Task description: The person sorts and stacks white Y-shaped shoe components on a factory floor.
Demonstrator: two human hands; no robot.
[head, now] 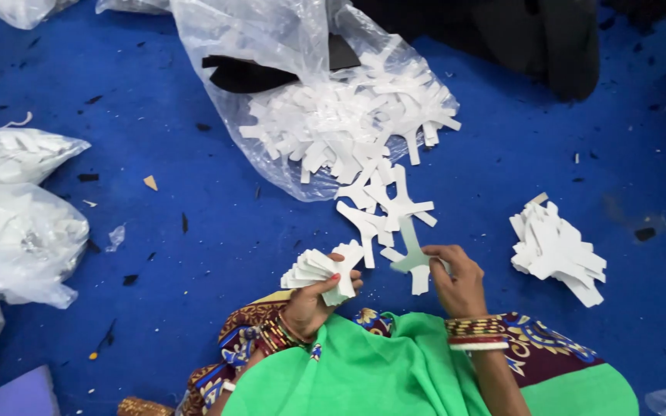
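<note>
Right hand (456, 279) grip pinches one white cutout (412, 258), long axis upright, just right of the stack (319, 270) clamped in left hand (311, 302).

A blue floor (156, 115) is seen, strewn with small dark scraps. At 12 o'clock an open clear bag (271, 46) of white cutouts (348, 123) is laid. At 3 o'clock a white stack (558, 250) is placed. At 9 o'clock filled bags (17, 223) are laid.
</note>
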